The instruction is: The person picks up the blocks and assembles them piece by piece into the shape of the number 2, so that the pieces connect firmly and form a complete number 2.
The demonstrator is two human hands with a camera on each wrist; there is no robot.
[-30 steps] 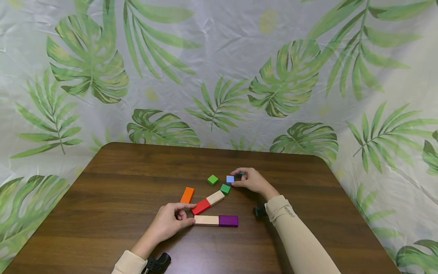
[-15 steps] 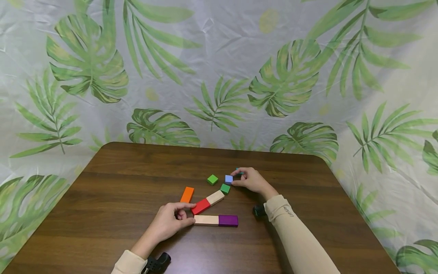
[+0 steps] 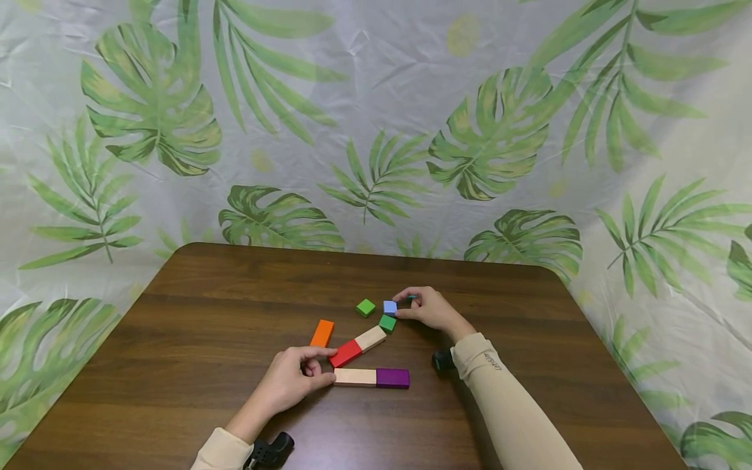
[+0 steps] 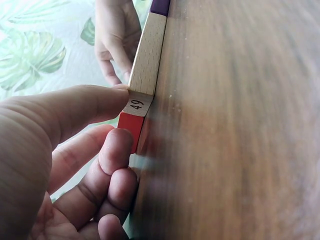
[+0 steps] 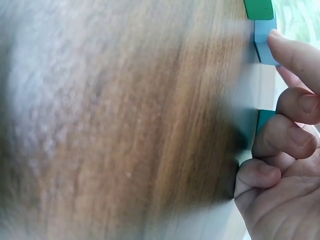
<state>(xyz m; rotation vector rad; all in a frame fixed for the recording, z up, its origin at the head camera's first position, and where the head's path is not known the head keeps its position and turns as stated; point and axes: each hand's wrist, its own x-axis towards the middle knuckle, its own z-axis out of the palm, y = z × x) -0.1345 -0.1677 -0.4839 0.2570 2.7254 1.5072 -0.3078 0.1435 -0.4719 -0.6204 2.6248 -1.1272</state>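
Near the middle of the table, my right hand [image 3: 431, 307] pinches a small blue block [image 3: 390, 308] between thumb and index finger. In the right wrist view the thumb lies on the blue block's [image 5: 265, 42] near face. The block stands against a dark green block [image 3: 387, 324]. My left hand [image 3: 296, 378] touches the left ends of two rows: its index fingertip meets the red block [image 3: 345, 354], its thumb the plain wooden block [image 3: 355, 377]. Its other fingers are curled. A second plain block [image 3: 371, 339] continues the red one; a purple block [image 3: 392, 378] ends the lower row.
An orange block [image 3: 322, 333] lies beyond the left hand. One light green block [image 3: 365, 307] sits left of the blue one. A teal block [image 5: 265, 120] is partly hidden by the right fingers. The brown table [image 3: 235, 281] reaches back to a leaf-print curtain [image 3: 376, 98].
My right hand has slid the blue block slightly left, up to the dark green block. The left hand and the other blocks have stayed in place.
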